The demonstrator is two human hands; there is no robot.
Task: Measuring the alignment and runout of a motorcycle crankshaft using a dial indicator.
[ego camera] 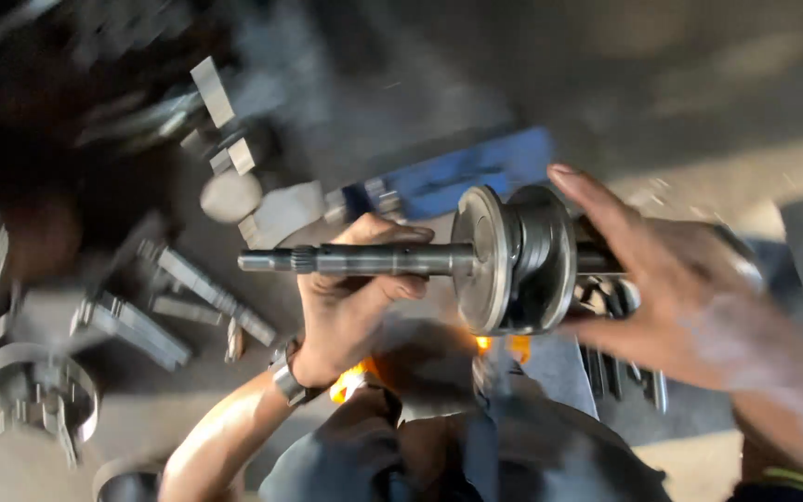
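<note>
The left hand [350, 297] is closed around a steel shaft [364, 259], fingers wrapped over the top and thumb side toward the discs, gripping it near mid-length. The shaft's long axis runs level, side to side across the view: its bare splined end projects outward past the left hand, while the other end carries a stack of round metal discs [513, 260] seated between the two hands. The right hand [680, 297] is spread wide, fingers extended, its palm against the far face of the disc stack; whether it grips or only steadies cannot be told from the blur. The left hand alone bears the shaft; the right is the nearer to the discs. Beyond the left hand, on the floor [717, 84], lie loose metal brackets [141, 325], strips [211, 90] and a ring-shaped band [39, 390]. A blue flat piece [476, 172] lies just above the hands. A metal wrist bracelet [285, 376] sits on the left forearm.
</note>
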